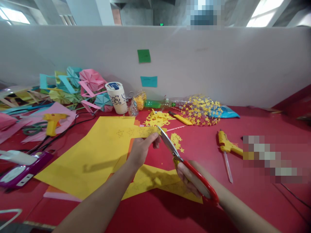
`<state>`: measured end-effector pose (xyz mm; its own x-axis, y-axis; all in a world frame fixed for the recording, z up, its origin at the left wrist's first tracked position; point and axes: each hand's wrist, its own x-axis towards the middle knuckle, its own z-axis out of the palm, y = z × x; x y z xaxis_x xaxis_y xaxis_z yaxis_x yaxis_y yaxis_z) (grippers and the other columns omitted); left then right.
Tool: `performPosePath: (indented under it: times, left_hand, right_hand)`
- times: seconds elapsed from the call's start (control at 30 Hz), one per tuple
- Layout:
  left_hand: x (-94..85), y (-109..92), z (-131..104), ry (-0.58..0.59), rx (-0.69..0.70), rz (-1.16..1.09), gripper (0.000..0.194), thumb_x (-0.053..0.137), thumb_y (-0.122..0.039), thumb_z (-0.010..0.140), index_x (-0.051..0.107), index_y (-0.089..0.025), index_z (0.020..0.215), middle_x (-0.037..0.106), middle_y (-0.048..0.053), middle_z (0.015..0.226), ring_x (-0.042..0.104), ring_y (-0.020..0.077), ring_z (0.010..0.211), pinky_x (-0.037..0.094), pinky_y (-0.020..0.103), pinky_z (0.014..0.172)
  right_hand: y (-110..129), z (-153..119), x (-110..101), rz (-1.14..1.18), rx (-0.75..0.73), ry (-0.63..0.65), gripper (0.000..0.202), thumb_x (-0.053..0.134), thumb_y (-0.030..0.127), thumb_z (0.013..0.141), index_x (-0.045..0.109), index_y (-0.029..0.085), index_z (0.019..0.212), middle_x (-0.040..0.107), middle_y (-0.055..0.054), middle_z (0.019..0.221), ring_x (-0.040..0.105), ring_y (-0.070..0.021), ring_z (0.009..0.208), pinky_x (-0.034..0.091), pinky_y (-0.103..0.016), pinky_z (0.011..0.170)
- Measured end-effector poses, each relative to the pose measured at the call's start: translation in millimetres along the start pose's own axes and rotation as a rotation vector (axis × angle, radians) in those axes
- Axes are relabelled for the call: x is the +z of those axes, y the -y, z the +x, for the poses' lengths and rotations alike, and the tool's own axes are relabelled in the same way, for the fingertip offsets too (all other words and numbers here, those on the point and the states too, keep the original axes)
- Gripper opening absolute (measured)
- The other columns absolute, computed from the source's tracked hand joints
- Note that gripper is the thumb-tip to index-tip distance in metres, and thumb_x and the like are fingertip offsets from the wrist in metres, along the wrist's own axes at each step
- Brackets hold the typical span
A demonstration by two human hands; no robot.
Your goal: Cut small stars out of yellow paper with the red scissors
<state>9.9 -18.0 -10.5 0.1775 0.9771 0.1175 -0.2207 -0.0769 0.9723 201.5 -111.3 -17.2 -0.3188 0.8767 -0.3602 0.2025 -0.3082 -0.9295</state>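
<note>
My left hand pinches a strip of yellow paper near its right end. Drawn star outlines run along the strip. My right hand is closed around the red handles of a pair of scissors. The blades point up and left, and their tips meet the strip's right end beside my left fingers. Below my hands lies another piece of yellow paper with faint star outlines. A large yellow sheet spreads to the left. Small cut yellow stars sit just right of the blades.
Yellow paper scraps and a yellow utility knife lie behind. A white cup stands near the wall. Yellow glue guns rest at left and right. A purple power strip is at the left edge, folded paper shapes behind.
</note>
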Motion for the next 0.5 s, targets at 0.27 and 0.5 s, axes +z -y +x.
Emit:
performPosePath:
  times: [0.27, 0.5]
  left_hand:
    - [-0.1, -4.2, -0.4, 0.015, 0.019, -0.012, 0.027, 0.062, -0.032, 0.084, 0.068, -0.017, 0.063, 0.063, 0.003, 0.06, 0.056, 0.0131, 0.058, 0.047, 0.027, 0.059]
    - [0.7, -9.1, 0.6, 0.007, 0.045, 0.015, 0.028, 0.061, -0.031, 0.082, 0.066, -0.017, 0.059, 0.061, 0.002, 0.056, 0.054, 0.0131, 0.053, 0.045, 0.027, 0.056]
  right_hand:
    - [7.4, -2.0, 0.9, -0.021, 0.01, -0.048, 0.062, 0.049, 0.082, 0.077, 0.039, 0.022, 0.062, 0.031, 0.011, 0.037, 0.029, -0.0043, 0.028, 0.024, -0.015, 0.028]
    - [1.7, -0.6, -4.4, -0.054, 0.023, -0.005, 0.057, 0.045, 0.075, 0.086, 0.039, 0.022, 0.063, 0.036, 0.009, 0.04, 0.034, -0.0056, 0.028, 0.025, -0.017, 0.029]
